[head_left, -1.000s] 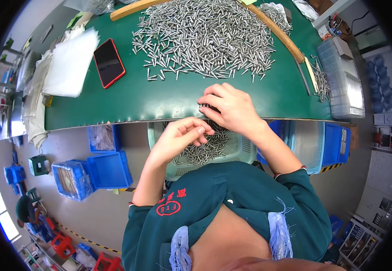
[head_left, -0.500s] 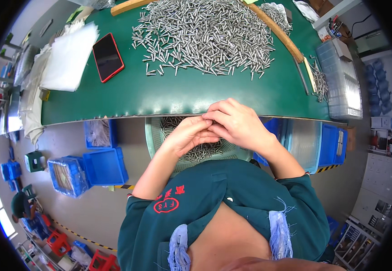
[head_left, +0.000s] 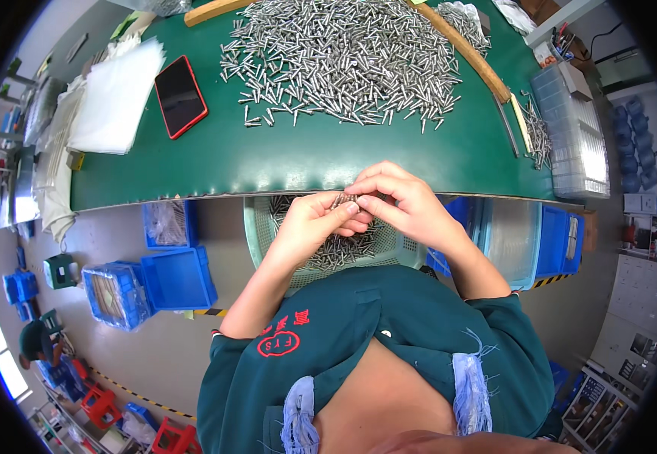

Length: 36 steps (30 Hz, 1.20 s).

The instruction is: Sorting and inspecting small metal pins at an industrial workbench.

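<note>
My left hand (head_left: pixel 308 229) is closed around several small silvery metal pins (head_left: pixel 343 199), which show between its thumb and fingers. My right hand (head_left: pixel 406 206) meets it from the other side, its thumb and fingertips pinched on the same pins. Both hands are at the front edge of the green table (head_left: pixel 268 165). Under them stands a light green perforated basket (head_left: pixel 252 236) with many dark and silvery pins (head_left: pixel 337 254) in it. A large pile of similar pins (head_left: pixel 344 60) lies across the table beyond my hands.
A wooden strip (head_left: pixel 471 54) borders the pile on the right. A red-edged phone (head_left: pixel 182 97) and white sheets (head_left: pixel 116 106) lie at left. Clear plastic boxes (head_left: pixel 567 136) stand at right. Blue bins (head_left: pixel 179 278) are on the floor; a person (head_left: pixel 41 352) is far left.
My fingers have shifted, and pins hidden before now show between them. My left hand has turned, with its thumb over the pins. The pile looks the same.
</note>
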Each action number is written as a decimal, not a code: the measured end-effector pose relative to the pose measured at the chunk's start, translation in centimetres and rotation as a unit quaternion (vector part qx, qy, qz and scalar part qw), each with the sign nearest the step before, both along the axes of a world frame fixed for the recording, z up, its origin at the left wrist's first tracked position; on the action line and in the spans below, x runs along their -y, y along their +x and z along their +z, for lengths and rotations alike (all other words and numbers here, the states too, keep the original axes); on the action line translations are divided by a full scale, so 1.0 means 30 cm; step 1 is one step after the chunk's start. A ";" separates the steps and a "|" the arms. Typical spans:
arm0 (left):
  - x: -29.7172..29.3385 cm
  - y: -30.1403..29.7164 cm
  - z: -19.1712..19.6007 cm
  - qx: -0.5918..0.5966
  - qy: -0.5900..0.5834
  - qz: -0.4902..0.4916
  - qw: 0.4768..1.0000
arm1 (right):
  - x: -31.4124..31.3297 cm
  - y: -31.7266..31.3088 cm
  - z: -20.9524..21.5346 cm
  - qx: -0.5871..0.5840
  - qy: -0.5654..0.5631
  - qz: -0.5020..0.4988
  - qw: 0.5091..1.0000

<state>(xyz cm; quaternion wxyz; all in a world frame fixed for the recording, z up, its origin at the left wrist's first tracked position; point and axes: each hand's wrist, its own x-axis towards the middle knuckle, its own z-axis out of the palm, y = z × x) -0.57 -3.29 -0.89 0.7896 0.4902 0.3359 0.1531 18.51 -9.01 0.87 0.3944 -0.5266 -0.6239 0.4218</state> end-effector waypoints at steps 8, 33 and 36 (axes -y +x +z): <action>-0.008 -0.008 0.015 -0.005 -0.021 -0.003 1.000 | -0.002 -0.002 -0.008 -0.027 0.006 -0.005 1.000; -0.018 -0.011 -0.010 -0.014 0.007 -0.029 0.999 | -0.074 0.040 0.022 -0.252 -0.077 -0.117 0.957; -0.016 -0.031 -0.013 -0.018 0.011 -0.029 0.999 | -0.201 0.177 0.007 -0.297 -0.105 -0.219 0.923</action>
